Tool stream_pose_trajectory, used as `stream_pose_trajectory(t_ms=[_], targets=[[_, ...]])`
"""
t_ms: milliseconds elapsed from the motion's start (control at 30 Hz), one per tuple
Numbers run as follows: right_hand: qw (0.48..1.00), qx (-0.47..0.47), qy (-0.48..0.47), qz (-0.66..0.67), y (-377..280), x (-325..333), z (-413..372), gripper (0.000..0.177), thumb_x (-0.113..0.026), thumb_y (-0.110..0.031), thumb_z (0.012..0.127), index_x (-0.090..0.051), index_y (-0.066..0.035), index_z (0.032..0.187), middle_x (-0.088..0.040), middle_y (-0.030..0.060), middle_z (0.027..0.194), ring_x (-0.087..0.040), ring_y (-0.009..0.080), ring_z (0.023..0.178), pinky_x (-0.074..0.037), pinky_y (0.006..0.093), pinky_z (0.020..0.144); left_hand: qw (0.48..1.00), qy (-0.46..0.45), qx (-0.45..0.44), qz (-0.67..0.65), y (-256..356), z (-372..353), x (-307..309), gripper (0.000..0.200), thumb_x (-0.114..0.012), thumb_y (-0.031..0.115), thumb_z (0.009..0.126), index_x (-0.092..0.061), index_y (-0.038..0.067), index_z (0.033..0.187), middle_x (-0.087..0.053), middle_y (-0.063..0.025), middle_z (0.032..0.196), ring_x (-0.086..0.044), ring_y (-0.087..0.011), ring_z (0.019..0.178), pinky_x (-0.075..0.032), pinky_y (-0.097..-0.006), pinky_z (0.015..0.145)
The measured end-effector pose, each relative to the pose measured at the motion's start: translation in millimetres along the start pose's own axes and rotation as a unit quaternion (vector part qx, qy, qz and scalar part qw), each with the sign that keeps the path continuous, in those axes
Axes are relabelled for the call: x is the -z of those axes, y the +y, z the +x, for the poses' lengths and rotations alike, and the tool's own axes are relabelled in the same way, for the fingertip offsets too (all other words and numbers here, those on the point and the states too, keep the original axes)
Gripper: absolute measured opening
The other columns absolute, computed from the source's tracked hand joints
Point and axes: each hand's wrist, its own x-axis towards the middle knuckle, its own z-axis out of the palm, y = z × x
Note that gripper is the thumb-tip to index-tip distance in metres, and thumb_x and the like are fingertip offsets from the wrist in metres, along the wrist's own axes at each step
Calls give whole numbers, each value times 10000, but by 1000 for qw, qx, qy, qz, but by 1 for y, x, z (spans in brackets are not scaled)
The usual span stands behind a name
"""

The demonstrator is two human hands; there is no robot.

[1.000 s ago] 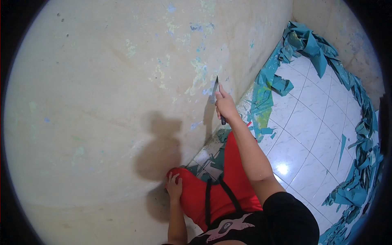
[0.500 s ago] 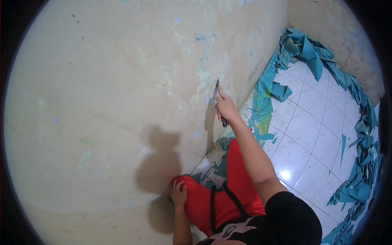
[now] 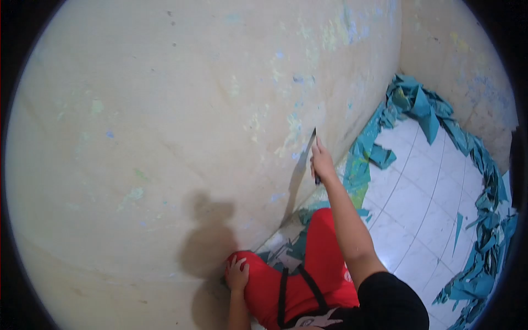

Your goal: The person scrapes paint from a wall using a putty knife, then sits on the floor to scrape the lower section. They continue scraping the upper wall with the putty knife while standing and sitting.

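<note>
My right hand (image 3: 323, 163) is wrapped round the dark handle of a scraper (image 3: 315, 133), arm stretched forward. The thin blade points up the beige wall (image 3: 181, 110), its tip close to the surface beside pale green and blue paint patches (image 3: 289, 135). Part of the handle sticks out below my fist. On my red-clad knee (image 3: 250, 261) rests my left hand (image 3: 237, 273), fingers spread and holding nothing.
Torn teal sheeting (image 3: 423, 107) lies crumpled along the foot of the walls and round the white tiled floor (image 3: 407, 187). A loose teal strip (image 3: 457, 234) lies on the tiles. Another wall (image 3: 456, 55) meets this one at the upper right.
The view has shifted, so the wall and floor appear lower and a little to the right. My right hand still grips the scraper near the same paint patches; my left stays on the knee.
</note>
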Motion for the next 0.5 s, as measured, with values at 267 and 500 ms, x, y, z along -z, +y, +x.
stream_pose_trajectory(t_ms=[267,500], targets=[[951,-243,-134,136,117,-28,-170,597,-331,-550,974,-527,-73,672,-511,89,546,-489,223,421,-395,339,396,998,56,-21,5,3,-3,-4,316,-658,368,795,-709,193,1053,-570,-138,1314,-455,-463,1237,-378,-532,1044],[892,-129,-425,-83,196,-39,-217,728,-507,-155,936,-99,-158,1538,-626,129,995,-627,223,742,-520,346,617,996,-57,38,-61,50,-10,13,447,-484,416,955,-579,108,1265,-498,-158,1368,-413,-348,1281,-224,-543,1111]])
